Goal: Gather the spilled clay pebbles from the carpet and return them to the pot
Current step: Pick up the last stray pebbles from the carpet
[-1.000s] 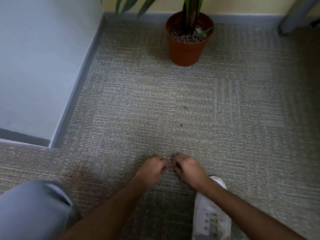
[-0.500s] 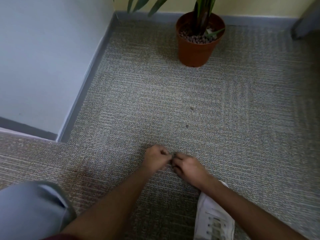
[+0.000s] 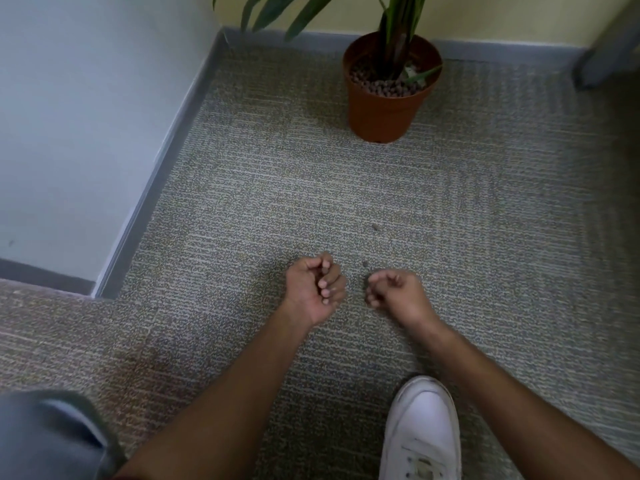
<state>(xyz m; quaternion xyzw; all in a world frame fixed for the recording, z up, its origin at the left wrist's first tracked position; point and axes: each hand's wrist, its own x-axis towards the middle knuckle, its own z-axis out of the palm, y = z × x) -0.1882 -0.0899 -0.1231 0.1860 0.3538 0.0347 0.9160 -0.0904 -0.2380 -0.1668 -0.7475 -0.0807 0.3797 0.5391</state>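
The terracotta pot (image 3: 381, 112) with a green plant stands on the carpet at the back, its top filled with brown clay pebbles (image 3: 384, 87). Two loose pebbles lie on the carpet: one (image 3: 375, 227) farther out, one (image 3: 365, 263) just beyond my hands. My left hand (image 3: 317, 289) is turned palm up and curled into a fist, which hides what it holds. My right hand (image 3: 394, 292) hovers low over the carpet with its fingers curled, thumb side close to the nearer pebble; I see nothing in it.
A white wall with a grey baseboard (image 3: 162, 174) runs along the left and turns a corner. My white shoe (image 3: 422, 427) is planted at the bottom, my grey-clad knee (image 3: 45, 438) at bottom left. A grey furniture leg (image 3: 609, 46) stands at top right.
My hands were touching low on the carpet; they have parted and moved forward. My left hand has rolled palm up into a fist. The view has shifted closer to the pebbles.
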